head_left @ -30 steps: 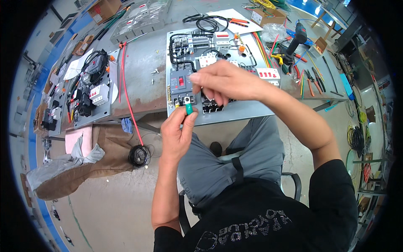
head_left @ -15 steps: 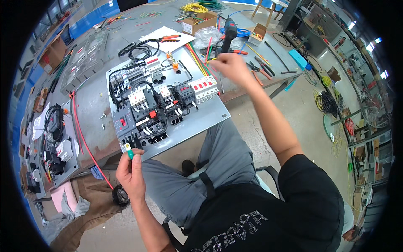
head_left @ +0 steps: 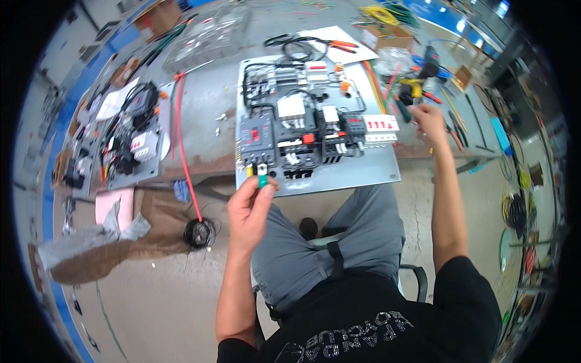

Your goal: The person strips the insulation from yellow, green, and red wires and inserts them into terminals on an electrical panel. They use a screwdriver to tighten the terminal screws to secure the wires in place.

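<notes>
My left hand [head_left: 249, 206] pinches a small green part [head_left: 262, 179] just in front of the near edge of a grey mounting plate [head_left: 363, 172]. The plate carries black and white electrical switchgear [head_left: 296, 136] with black wiring. My right hand [head_left: 428, 118] is stretched to the plate's right side, closed on a green-handled tool [head_left: 404, 110] beside a white row of breakers with red levers [head_left: 380, 126]. Which tool it is I cannot tell.
A second wired panel [head_left: 130, 145] lies at the left of the metal table [head_left: 206, 103]. A red cable [head_left: 181, 145] runs down to a black coil [head_left: 198, 233] on the floor. Pliers, coloured wires and boxes crowd the table's far right. A crumpled cloth [head_left: 91, 242] lies low left.
My right hand left the middle of the plate and reached out to the tools at the right, then drew back holding a green-handled tool. The left hand kept the green part at the plate's edge.
</notes>
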Demonstrator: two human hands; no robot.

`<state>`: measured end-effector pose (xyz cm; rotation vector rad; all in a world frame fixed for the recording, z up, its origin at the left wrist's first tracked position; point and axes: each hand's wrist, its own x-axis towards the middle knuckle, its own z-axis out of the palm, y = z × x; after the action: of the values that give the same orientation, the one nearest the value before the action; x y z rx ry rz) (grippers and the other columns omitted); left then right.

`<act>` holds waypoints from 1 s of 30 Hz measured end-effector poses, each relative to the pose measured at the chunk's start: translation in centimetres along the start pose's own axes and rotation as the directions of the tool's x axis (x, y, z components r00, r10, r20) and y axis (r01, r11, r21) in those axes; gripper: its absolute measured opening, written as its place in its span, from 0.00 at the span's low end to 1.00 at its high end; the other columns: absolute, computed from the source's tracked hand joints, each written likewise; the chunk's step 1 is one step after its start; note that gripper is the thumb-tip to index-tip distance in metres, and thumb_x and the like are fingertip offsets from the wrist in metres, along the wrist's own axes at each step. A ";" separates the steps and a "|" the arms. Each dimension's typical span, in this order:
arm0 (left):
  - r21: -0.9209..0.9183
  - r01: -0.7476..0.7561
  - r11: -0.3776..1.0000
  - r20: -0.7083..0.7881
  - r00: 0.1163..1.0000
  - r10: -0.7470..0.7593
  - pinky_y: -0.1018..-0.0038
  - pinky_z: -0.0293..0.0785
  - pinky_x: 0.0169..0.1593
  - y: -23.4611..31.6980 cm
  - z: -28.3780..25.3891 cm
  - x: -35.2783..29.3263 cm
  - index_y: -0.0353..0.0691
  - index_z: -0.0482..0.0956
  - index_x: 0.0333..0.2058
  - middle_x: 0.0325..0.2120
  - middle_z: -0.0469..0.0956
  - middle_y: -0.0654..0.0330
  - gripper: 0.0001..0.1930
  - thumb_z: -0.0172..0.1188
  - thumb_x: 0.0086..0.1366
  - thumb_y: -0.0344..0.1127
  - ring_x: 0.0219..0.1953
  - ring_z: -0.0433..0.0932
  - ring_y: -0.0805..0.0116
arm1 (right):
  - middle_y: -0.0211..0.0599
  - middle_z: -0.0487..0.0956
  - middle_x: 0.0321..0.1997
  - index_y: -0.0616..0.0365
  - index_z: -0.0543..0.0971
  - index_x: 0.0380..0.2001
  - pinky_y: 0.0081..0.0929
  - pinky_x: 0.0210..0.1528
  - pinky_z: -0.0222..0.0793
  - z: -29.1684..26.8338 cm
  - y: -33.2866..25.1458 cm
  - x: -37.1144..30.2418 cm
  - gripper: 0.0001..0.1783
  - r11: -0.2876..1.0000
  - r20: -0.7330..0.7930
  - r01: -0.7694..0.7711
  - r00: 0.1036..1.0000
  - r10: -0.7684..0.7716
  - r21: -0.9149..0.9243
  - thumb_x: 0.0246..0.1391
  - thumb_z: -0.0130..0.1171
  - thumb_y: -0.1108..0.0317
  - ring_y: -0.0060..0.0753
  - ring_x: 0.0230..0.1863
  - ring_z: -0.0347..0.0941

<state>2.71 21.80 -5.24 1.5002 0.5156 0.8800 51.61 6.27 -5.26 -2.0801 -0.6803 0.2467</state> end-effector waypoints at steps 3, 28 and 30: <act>-0.031 0.027 0.999 -0.024 0.999 -0.027 0.85 0.61 0.32 0.6 0.3 -0.2 0.34 0.82 0.51 0.39 0.83 0.65 0.11 0.58 0.78 0.34 0.28 0.64 0.86 | 0.30 0.81 0.26 0.59 0.83 0.37 0.17 0.24 0.70 -1.7 -4.8 -3.7 0.12 0.833 -0.009 0.161 0.983 -0.184 0.529 0.67 0.66 0.60 0.18 0.22 0.77; 0.005 0.016 1.000 0.024 1.000 -0.016 0.77 0.67 0.32 0.8 1.4 -0.6 0.36 0.80 0.45 0.27 0.75 0.65 0.08 0.58 0.78 0.34 0.27 0.72 0.77 | 0.41 0.79 0.34 0.61 0.79 0.36 0.41 0.35 0.76 11.6 -23.3 -17.5 0.09 0.414 0.467 0.826 0.214 -0.858 0.382 0.58 0.68 0.69 0.50 0.36 0.79; 0.179 -0.133 0.975 0.046 0.991 0.127 0.74 0.70 0.34 0.5 1.5 -0.4 0.36 0.80 0.45 0.28 0.75 0.61 0.07 0.58 0.78 0.33 0.30 0.75 0.72 | 0.43 0.77 0.32 0.60 0.76 0.30 0.46 0.32 0.72 11.8 -25.2 -16.8 0.12 0.317 0.505 0.890 0.118 -0.855 0.328 0.60 0.66 0.64 0.55 0.33 0.78</act>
<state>3.55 20.47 -4.76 1.7286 0.4867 0.9267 23.34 16.37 7.27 -1.2010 -2.2542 0.1855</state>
